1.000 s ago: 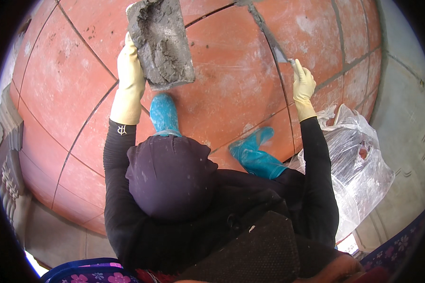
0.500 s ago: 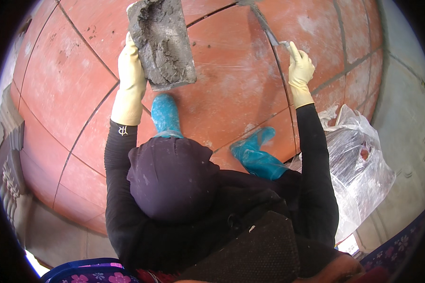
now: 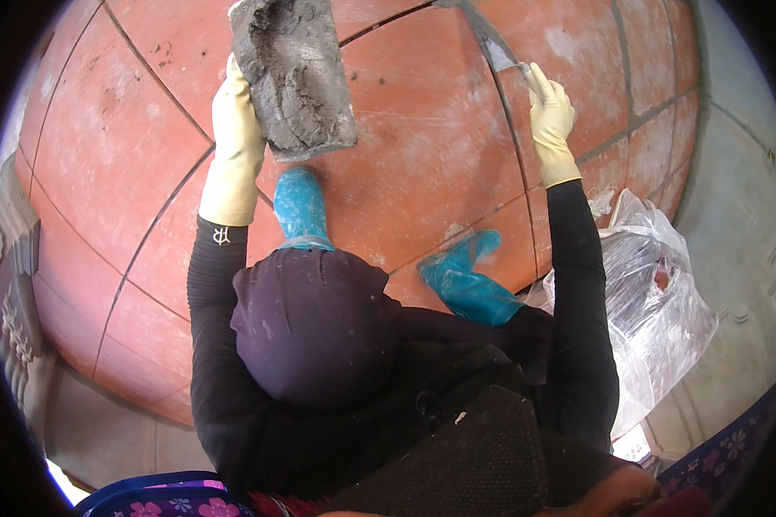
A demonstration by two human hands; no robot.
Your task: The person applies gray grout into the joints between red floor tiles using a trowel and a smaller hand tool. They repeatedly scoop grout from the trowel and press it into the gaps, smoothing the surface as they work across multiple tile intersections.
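My left hand [image 3: 236,129], in a cream rubber glove, grips the left edge of a grey rectangular mortar board [image 3: 343,108]. Wet grey mortar [image 3: 295,90] lies on the board, with a hollow along its middle. The cream-gloved right hand [image 3: 550,121] is closed round the handle of a small trowel [image 3: 499,55]. Its pointed blade lies at a joint between large terracotta tiles [image 3: 431,112]. Beyond the blade that joint holds grey mortar [image 3: 466,12]; nearer me the joint is a dark open line. The trowel's handle is mostly hidden by my fingers.
My turquoise boots [image 3: 300,202] stand on the tiles below the board. On the right, a clear plastic bundle [image 3: 651,293] lies beside my right forearm. Grey concrete [image 3: 737,172] borders the tiles at the far right. Patterned grey moulding [image 3: 13,284] stands at the left.
My right hand has moved slightly farther from me, carrying the trowel along the joint, and more of the blade's face shows. The board in my left hand has shifted barely, toward the upper left.
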